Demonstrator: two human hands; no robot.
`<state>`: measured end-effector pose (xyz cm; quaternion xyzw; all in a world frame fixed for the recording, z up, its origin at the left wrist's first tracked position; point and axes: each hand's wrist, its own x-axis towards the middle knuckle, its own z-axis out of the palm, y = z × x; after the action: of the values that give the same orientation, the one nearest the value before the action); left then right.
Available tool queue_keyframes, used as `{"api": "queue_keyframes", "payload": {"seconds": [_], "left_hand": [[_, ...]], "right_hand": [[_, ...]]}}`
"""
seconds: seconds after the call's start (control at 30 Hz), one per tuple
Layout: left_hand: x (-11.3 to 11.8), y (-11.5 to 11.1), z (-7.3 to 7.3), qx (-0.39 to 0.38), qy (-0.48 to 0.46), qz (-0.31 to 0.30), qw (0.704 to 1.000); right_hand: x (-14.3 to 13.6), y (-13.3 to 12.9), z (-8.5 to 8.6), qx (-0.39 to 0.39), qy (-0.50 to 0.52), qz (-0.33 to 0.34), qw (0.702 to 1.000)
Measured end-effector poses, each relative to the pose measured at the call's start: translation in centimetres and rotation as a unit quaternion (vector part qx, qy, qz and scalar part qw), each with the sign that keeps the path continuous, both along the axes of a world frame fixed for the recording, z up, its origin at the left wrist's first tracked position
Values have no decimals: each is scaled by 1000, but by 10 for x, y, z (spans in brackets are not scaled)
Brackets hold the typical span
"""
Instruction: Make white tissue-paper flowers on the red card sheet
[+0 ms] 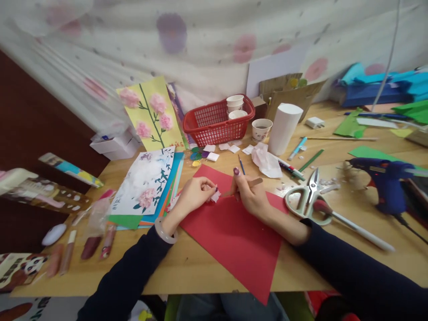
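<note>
My left hand (194, 196) pinches a small crumpled piece of pale pink paper (216, 196) above the upper left part of a red sheet of paper (240, 240). In my right hand (254, 200) is a thin brown stick (257, 182), its near-side end pointing left toward the pink paper. Whether the stick touches the paper I cannot tell. More pink scraps (174, 202) lie beside my left wrist. The red sheet lies flat under both hands, its lower corner reaching over the table's front edge.
Scissors (309, 191), a red-tipped brush (354, 226) and a blue glue gun (388, 178) lie right. A red basket (219, 129) with paper cups, a cup of dark liquid (261, 129) and a white roll (285, 129) stand behind. Flower pictures (143, 187) lie left.
</note>
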<state>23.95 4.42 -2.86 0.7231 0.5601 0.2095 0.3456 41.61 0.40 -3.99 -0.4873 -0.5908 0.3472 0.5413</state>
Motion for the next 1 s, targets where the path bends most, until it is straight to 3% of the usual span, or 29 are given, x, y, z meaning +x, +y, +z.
{"api": "queue_keyframes", "payload": {"seconds": [0.23,0.33,0.43,0.63,1.0], "left_hand": [[-3,-4,2,18,1,-30,999],[-19,-13,0,85,23,-26,996],[-39,-24,-8,153,106,-19,982],[-54,-34,-17,107,248,-40,962],[-53,-32,-14,105,249,-58,961]], "right_hand": [[-3,3,-11,-23,-68,60,996],[-3,4,-12,-16,-84,60,995],[-4,3,-11,10,-112,67,991],[-4,-2,-15,57,-168,91,980],[-9,3,-17,23,-165,111,980]]}}
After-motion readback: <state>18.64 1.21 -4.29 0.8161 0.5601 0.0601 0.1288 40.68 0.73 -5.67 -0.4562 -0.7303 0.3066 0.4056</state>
